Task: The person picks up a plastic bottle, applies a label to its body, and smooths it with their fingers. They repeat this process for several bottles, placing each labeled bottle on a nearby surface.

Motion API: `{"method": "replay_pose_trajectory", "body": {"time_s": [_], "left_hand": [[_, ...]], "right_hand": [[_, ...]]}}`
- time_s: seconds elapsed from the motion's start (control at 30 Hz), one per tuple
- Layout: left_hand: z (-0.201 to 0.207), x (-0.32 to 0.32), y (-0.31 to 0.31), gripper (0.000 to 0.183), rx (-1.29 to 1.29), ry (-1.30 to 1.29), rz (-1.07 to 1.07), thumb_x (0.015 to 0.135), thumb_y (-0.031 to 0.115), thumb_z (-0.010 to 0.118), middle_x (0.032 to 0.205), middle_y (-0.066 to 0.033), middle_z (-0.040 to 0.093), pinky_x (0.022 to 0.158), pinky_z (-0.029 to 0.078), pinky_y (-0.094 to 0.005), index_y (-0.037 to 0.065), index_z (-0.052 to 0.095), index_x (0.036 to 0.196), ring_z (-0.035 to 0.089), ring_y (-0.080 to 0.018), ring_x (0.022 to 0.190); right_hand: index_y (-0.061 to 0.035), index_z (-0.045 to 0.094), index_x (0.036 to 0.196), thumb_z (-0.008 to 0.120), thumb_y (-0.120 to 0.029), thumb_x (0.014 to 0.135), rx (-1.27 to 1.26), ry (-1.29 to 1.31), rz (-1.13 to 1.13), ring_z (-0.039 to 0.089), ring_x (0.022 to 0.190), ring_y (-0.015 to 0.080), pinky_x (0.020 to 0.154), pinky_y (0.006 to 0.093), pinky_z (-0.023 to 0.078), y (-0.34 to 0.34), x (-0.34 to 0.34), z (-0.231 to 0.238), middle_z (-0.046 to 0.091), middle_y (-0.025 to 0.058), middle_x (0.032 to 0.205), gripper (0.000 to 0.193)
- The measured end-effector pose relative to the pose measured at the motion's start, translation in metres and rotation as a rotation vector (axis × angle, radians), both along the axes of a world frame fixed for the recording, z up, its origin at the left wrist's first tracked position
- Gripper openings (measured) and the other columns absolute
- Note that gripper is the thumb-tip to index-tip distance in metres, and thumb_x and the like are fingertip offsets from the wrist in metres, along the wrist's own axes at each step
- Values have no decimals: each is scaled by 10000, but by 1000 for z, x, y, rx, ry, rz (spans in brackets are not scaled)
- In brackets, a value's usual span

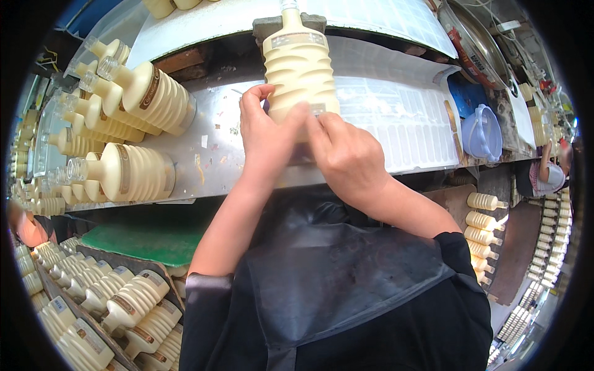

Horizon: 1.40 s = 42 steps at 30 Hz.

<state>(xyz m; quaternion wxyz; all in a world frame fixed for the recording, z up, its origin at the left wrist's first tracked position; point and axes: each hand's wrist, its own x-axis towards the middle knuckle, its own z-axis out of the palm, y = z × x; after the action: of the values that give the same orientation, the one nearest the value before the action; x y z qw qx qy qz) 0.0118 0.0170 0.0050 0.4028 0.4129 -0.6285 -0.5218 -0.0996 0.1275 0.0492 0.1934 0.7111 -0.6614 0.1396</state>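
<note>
A cream, ribbed plastic bottle (pixel 300 74) lies in front of me, its clear neck pointing away and its shoulder at a grey notched block (pixel 263 29). It carries a brownish band label (pixel 298 39) near the shoulder, and a small label (pixel 318 109) shows at its near end. My left hand (pixel 263 133) is closed about the bottle's near left side, thumb over the top; its fingertips blur. My right hand (pixel 351 154) has curled fingers pressed together at the near end, by the small label. Whatever lies between those fingers is hidden.
Similar bottles (pixel 154 99) stand grouped on the metal table (pixel 213 164) at left; more fill crates (pixel 139 297) below. White label sheets (pixel 396 117) lie at right, by a lavender bucket (pixel 482 133). A metal basin (pixel 476 40) leans behind. Another person (pixel 547 176) is at far right.
</note>
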Motion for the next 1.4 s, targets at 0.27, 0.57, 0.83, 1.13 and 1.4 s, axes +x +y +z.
{"method": "replay_pose_trajectory", "body": {"time_s": [0.27,0.57,0.83,1.13,1.4], "left_hand": [[-9,5,4,587,71,191,-43,886,216,757,1328,-166,511,1078,437,-389,-9,478,1351,524,-257,1244],[-17,1,14,688,43,262,-87,898,146,755,1387,-191,493,1108,419,-396,14,373,1455,507,-252,1273],[-15,4,17,686,117,321,-108,907,125,741,1421,-183,466,1130,394,-391,22,365,1471,476,-248,1308],[-23,7,12,644,117,373,-137,955,175,714,1436,-162,453,1131,387,-392,34,364,1477,465,-241,1315],[-19,0,16,662,96,329,-99,936,177,727,1436,-169,455,1124,395,-386,32,360,1467,473,-239,1306]], "right_hand": [[-5,677,1040,740,-229,916,-32,-340,157,643,672,212,610,309,514,16,-33,6,672,98,908,264],[-68,518,854,827,-293,860,247,-1347,-324,480,699,47,598,233,431,-26,-49,-26,547,-16,763,382],[-77,512,852,848,-326,831,246,-1267,-323,470,707,49,604,231,431,-25,-50,-26,520,-27,761,419],[-39,540,1028,803,-367,905,334,-1654,-252,488,813,54,741,227,454,-19,-60,-23,555,-3,881,438],[-49,508,982,849,-345,829,255,-1257,-310,488,753,74,673,247,467,-20,-48,-29,515,-7,828,477]]}}
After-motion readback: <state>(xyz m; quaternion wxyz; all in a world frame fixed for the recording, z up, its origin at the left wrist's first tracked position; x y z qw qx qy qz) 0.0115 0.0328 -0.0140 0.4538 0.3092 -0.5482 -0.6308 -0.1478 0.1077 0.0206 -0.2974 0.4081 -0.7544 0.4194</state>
